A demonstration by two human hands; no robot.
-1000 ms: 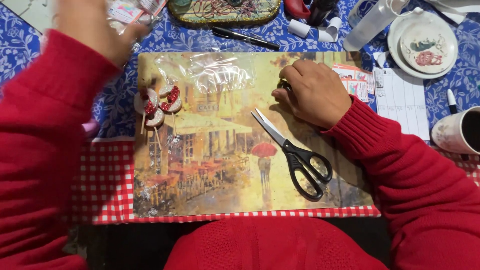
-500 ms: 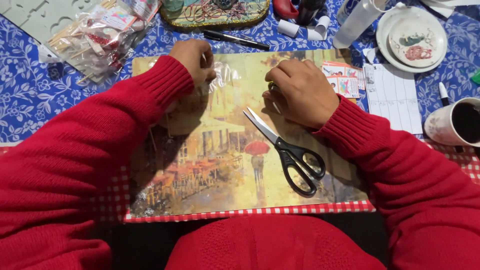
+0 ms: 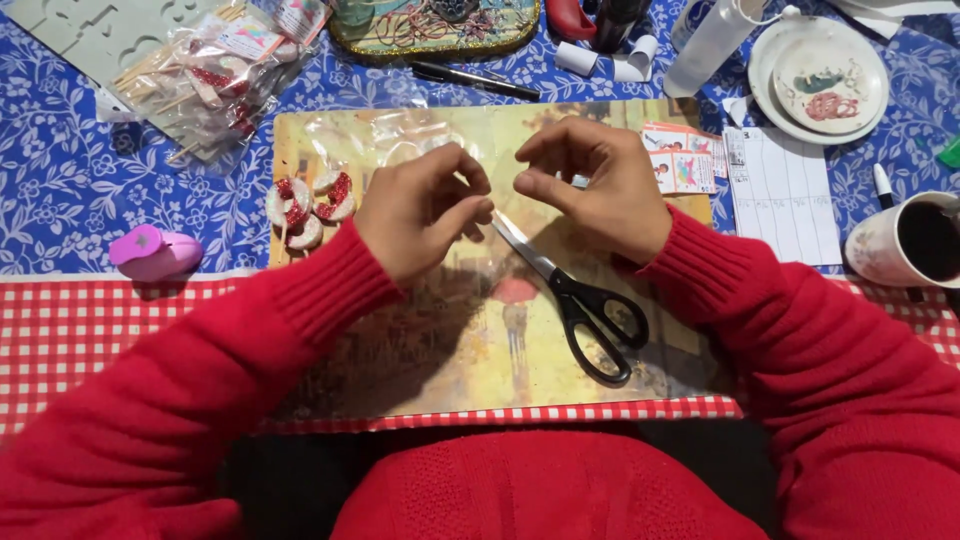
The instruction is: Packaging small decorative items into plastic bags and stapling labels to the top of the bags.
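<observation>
My left hand (image 3: 420, 212) and my right hand (image 3: 592, 180) hover close together over a placemat with a painted street scene (image 3: 480, 360). Each has thumb and fingers pinched, fingertips nearly meeting. They appear to pinch the near edge of a clear plastic bag (image 3: 400, 132) that lies on the mat's far part; the held bit is hard to make out. Black-handled scissors (image 3: 585, 305) lie shut on the mat just below my right hand. Red and white glittery ornaments (image 3: 305, 205) rest at the mat's left edge, beside my left hand.
A pink plastic gadget (image 3: 155, 250) sits at the left, a bag of ornaments on sticks (image 3: 210, 80) far left. A pen (image 3: 475, 78), a decorated tray (image 3: 435, 25) and a clear bottle (image 3: 715, 40) lie beyond. A plate (image 3: 825, 75), paper sheet (image 3: 780, 190) and mug (image 3: 910, 240) are right.
My left hand came back from the far left to the mat's middle. My right hand lifted off the mat, and both now pinch together above the scissors.
</observation>
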